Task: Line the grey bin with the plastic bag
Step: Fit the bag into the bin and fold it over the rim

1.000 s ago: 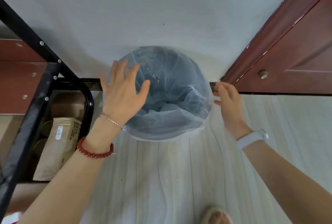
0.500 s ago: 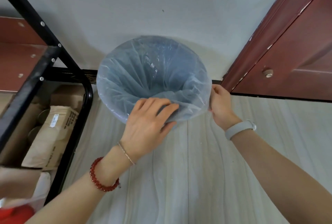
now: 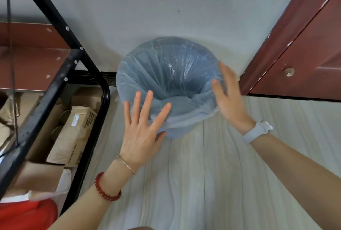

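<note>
The round grey bin point(image 3: 177, 132) stands on the floor against the white wall. A thin translucent blue plastic bag point(image 3: 166, 74) lines its inside and is folded over the rim all around. My left hand point(image 3: 143, 128) hovers over the near left rim with fingers spread wide, holding nothing. My right hand point(image 3: 228, 93) is flat and open beside the right rim, fingers straight and slightly blurred. Neither hand grips the bag.
A black metal shelf frame point(image 3: 55, 85) stands left of the bin, with brown paper packages point(image 3: 73, 128) on its lower level. A dark red door point(image 3: 304, 59) and its frame are to the right. Pale wood-look floor point(image 3: 203, 183) runs toward me.
Half a second ago both hands gripped the bag over the bin's near and right rim. Now both have let go and opened, fingers spread, drawn slightly back from the rim.
</note>
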